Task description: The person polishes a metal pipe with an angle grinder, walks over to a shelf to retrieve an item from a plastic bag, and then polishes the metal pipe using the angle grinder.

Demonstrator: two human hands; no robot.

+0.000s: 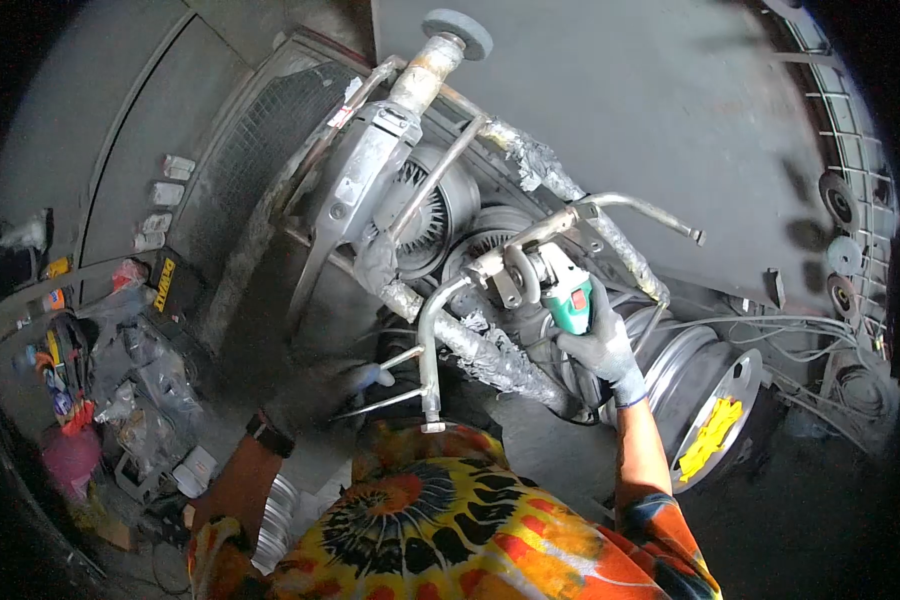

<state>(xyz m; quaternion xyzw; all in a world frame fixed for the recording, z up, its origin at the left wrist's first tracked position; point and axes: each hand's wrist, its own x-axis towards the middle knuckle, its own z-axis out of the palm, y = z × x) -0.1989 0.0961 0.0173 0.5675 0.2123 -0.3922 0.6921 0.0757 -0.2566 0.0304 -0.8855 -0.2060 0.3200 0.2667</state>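
Gripping a green-and-white power tool (571, 302) over the tubular metal frame (429, 345) with the right hand (604, 350), and with the left hand (332, 388) beside thin prongs (404, 356), too shadowed to tell whether clasping.

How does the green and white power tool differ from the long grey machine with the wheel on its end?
The green and white power tool is brightly coloured, while the long grey machine is mostly dull grey. The power tool looks much smaller than the machine. The power tool is in the right hand, whereas the machine is clear of that hand.
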